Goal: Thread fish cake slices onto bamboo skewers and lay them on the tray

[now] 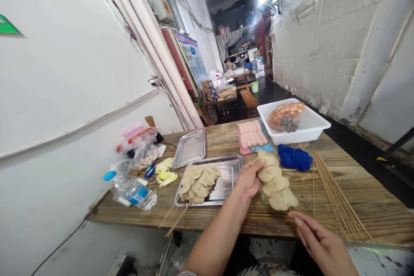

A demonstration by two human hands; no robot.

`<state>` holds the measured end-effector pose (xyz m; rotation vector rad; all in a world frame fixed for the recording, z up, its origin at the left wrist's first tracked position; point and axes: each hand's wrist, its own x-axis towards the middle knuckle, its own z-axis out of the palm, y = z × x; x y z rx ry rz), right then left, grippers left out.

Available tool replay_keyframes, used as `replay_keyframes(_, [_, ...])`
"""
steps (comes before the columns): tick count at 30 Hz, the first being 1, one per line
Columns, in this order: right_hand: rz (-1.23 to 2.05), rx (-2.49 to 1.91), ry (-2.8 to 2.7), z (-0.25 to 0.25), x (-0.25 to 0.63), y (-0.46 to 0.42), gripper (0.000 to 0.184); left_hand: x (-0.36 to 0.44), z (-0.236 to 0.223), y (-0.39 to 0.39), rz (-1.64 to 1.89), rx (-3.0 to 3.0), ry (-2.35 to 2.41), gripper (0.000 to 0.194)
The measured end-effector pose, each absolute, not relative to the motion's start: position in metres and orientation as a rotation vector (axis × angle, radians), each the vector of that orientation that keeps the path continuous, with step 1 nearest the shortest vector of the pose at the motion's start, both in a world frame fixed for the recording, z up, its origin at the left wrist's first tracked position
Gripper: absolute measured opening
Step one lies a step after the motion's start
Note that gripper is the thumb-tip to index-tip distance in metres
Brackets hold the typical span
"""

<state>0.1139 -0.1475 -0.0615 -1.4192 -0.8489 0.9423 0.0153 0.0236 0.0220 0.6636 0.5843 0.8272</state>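
Observation:
A skewer of thin beige slices (274,181), folded in overlapping layers, is held between my two hands above the table. My left hand (249,177) is closed on the slices at the far end, thumb on top. The fingers of my right hand (315,237) pinch the bare stick end below the slices. Left of my left hand, a metal tray (226,177) bears several finished skewers (199,183), their sticks poking over the front edge. To the right lies a fan of bare bamboo sticks (338,196), one stick apart from the bunch.
Behind are a pack of pink sausages (252,133), a blue cloth (295,158) and a white tub (315,125) with a bag of reddish food. Further left are a second metal tray (190,148), yellow wrappers (166,172), plastic bags and a water bottle (140,196).

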Motion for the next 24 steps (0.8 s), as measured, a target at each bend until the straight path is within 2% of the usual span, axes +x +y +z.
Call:
replay_keyframes(11, [0.718, -1.588, -1.041, -0.051, 0.114, -0.147, 0.034, 0.018, 0.021, 0.025, 0.904, 0.722, 0.695, 0.041])
replay_keyframes(17, [0.548, -1.674, -1.187, -0.053, 0.115, -0.147, 0.034, 0.019, 0.019, 0.026, 0.968, 0.683, 0.773, 0.040])
replay_keyframes(24, [0.661, -1.668, -1.124, -0.050, 0.120, -0.146, 0.039, 0.012, 0.016, 0.029, 0.776, 0.712, 0.615, 0.034])
